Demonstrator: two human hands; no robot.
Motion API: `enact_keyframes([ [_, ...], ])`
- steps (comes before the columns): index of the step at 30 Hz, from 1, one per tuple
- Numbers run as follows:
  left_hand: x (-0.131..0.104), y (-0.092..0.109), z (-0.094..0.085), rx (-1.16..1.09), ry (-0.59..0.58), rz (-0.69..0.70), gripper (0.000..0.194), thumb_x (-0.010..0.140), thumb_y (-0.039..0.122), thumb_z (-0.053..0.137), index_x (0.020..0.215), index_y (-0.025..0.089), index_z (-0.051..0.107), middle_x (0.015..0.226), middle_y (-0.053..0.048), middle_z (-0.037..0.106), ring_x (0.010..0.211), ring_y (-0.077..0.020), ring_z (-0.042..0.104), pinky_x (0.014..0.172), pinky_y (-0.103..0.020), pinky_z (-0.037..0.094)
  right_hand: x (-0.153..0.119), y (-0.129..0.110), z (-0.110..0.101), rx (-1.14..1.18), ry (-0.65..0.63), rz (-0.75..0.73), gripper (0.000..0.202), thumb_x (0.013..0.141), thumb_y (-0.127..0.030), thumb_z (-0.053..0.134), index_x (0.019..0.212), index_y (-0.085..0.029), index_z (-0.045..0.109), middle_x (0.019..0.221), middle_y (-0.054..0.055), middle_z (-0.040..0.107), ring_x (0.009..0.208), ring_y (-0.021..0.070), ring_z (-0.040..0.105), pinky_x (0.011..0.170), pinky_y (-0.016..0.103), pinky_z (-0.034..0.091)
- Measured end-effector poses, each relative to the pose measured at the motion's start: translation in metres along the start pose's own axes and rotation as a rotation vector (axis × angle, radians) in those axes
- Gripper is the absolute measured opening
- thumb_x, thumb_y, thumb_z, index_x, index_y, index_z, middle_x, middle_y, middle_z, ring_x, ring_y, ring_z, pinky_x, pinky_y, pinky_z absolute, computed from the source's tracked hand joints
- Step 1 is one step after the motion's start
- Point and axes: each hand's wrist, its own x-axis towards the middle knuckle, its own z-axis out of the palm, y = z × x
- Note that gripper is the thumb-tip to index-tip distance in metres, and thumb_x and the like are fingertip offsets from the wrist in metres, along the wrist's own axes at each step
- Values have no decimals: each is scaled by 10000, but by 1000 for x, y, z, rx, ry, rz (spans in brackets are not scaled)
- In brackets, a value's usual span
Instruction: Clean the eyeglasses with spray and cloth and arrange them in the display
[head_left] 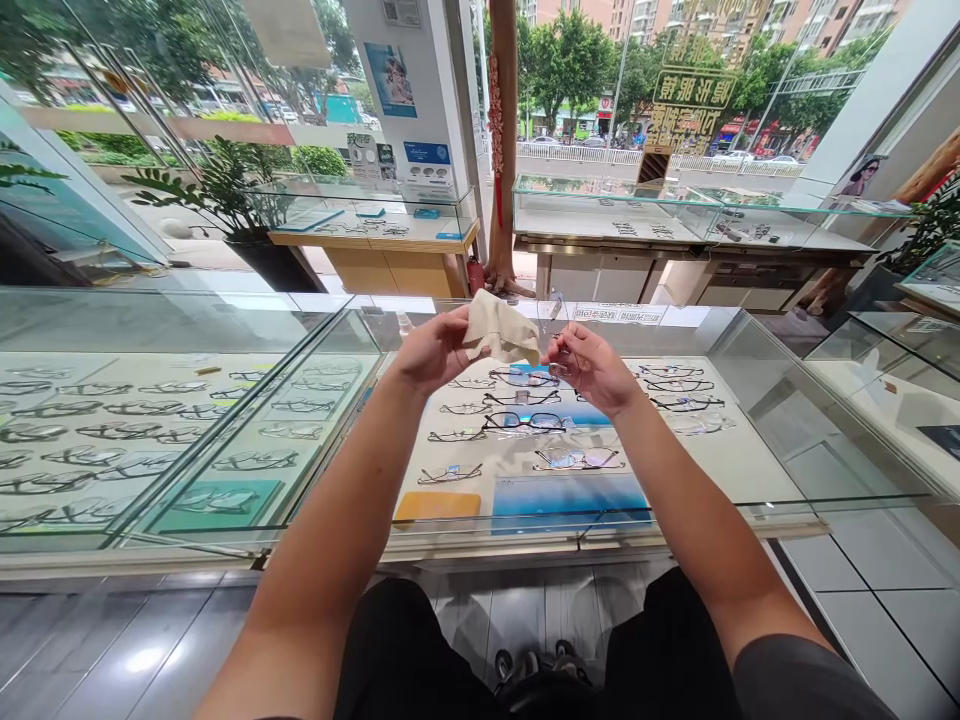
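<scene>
Hands holding a cloth and eyeglasses above a glass tabletop
The left hand is pinching a beige cleaning cloth between thumb and fingers, while the right hand is pinching thin-rimmed eyeglasses just beside the cloth's right edge; both are hanging over the tabletop. Beneath the glass, dark-rimmed spectacles are lying among other frames, an orange-yellow flat piece resting near the front edge.

Glass display case with eyeglasses
</scene>
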Motion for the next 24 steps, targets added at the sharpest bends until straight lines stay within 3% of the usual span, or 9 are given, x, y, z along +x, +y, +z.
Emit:
enact_keyframes([
  [2,-2,-4,3,38,-79,-16,518,711,50,674,1198,163,806,1085,-91,810,960,-214,758,835,-315,652,-1,1,2,-1,-19,4,407,838,-512,954,847,-240,652,886,-9,751,877,139,763,763,248,628],
  [4,-3,-8,5,76,-148,-14,515,683,18,702,1160,168,823,1079,-88,809,952,-209,746,870,-336,640,-1,2,2,1,-27,10,414,828,-519,960,840,-238,656,891,-5,755,874,137,762,759,244,623],
  [9,-4,-14,11,112,-315,1,353,794,195,773,1138,158,837,1020,-118,796,875,-218,715,844,-367,580,-1,2,3,-10,-41,24,426,823,-534,960,838,-236,657,900,1,752,869,137,765,765,246,627],
  [13,-3,-16,17,159,-429,-12,373,859,315,702,1161,139,831,1075,-165,793,972,-280,718,910,-417,552,-2,2,4,-8,-46,24,422,831,-546,953,842,-241,662,897,-11,757,865,141,772,758,248,630],
  [18,-3,-19,21,159,-523,8,344,903,346,651,1116,150,837,1156,-170,793,1159,-327,709,1027,-438,510,-2,4,4,-13,-23,11,423,838,-535,949,847,-235,651,896,-7,767,867,138,772,688,218,596],
  [24,-8,-17,30,191,-572,24,343,924,424,673,1062,160,843,1130,-164,802,1190,-341,699,1008,-438,504,0,4,2,-19,17,-8,388,866,-509,925,854,-243,642,919,-2,768,883,139,761,677,225,584],
])
